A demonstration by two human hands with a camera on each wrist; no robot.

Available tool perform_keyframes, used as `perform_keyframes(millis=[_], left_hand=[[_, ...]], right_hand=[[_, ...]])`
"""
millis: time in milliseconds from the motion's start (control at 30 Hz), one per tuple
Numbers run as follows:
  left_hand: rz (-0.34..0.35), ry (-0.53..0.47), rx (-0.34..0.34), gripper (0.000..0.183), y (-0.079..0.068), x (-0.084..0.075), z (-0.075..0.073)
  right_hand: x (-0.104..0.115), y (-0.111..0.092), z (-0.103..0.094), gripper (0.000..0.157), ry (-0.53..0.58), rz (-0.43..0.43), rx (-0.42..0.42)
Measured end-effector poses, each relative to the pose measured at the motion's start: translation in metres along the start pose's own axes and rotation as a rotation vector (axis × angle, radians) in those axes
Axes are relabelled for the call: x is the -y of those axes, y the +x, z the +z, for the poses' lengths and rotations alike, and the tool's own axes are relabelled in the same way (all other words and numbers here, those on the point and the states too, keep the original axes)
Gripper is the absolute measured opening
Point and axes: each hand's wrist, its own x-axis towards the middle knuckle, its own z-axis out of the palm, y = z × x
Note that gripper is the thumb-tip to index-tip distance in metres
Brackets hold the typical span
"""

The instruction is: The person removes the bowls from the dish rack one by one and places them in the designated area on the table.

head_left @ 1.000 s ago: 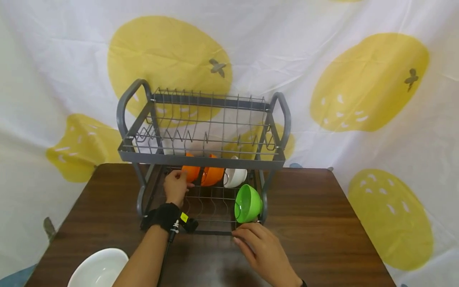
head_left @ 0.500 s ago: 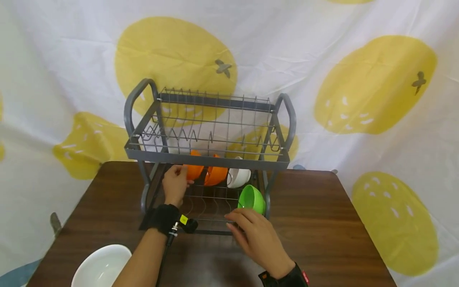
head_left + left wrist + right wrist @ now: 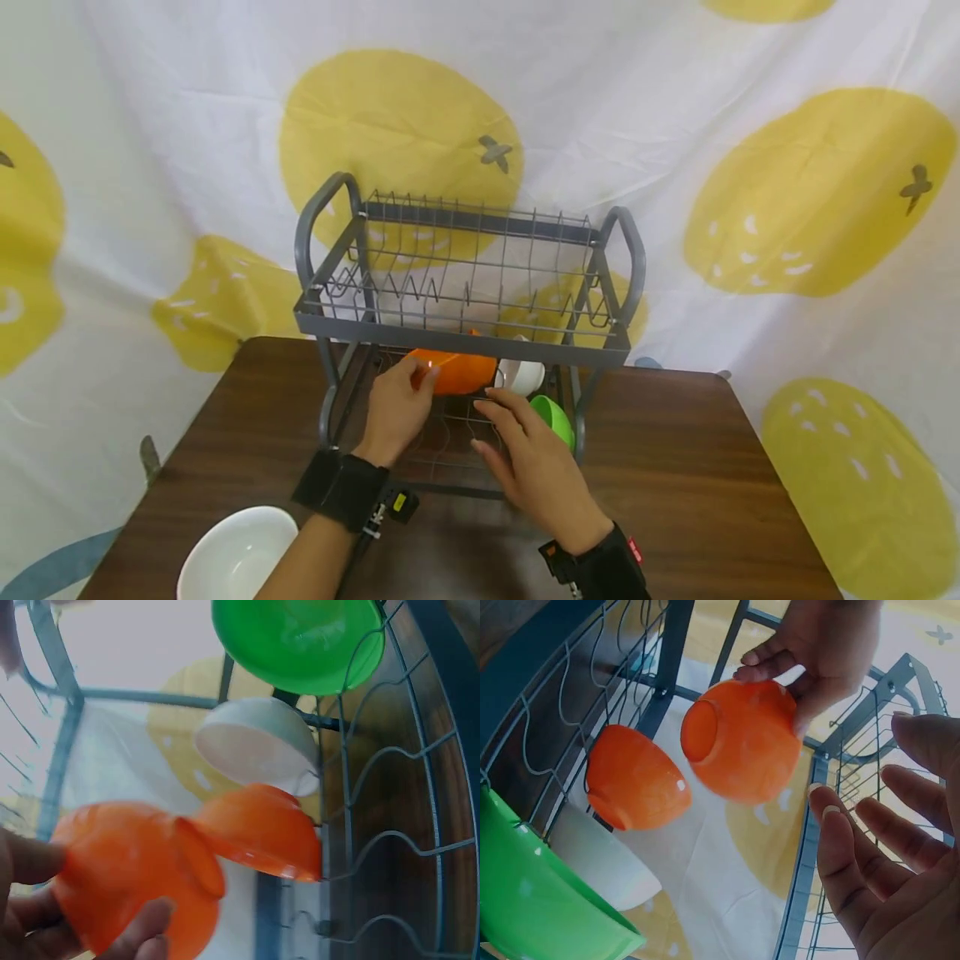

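Note:
My left hand (image 3: 397,412) grips an orange bowl (image 3: 746,746) by its rim, thumb and fingers on either side. In the right wrist view the bowl is lifted off the wires, its foot facing the rack's lower tier. A second orange bowl (image 3: 262,829) sits tilted in the lower tier right beside it. Then come a small white bowl (image 3: 262,735) and a green bowl (image 3: 300,641) toward the right end. My right hand (image 3: 536,467) hovers in front of the lower tier with fingers spread and bent, holding nothing; it partly covers the green bowl in the head view.
A grey two-tier dish rack (image 3: 465,337) stands on the dark wooden table (image 3: 690,492); its upper tier overhangs the bowls. A large white bowl (image 3: 240,550) rests on the table at the front left. Behind hangs a patterned cloth (image 3: 585,150).
My left hand has pulled the orange bowl out of its slot, forward and to the right. My right hand has moved up and inward from the green bowl. The head view has shifted.

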Motion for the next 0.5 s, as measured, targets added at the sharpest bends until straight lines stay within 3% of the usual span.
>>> perform_keyframes(millis=[200, 500], left_hand=[[0.166, 0.083, 0.075, 0.011, -0.016, -0.020, -0.011], [0.378, 0.122, 0.175, 0.012, -0.030, -0.035, -0.030]], right_hand=[[-0.003, -0.001, 0.000, 0.050, 0.008, 0.020, 0.006], [-0.011, -0.004, -0.001, 0.052, -0.018, 0.016, -0.015]])
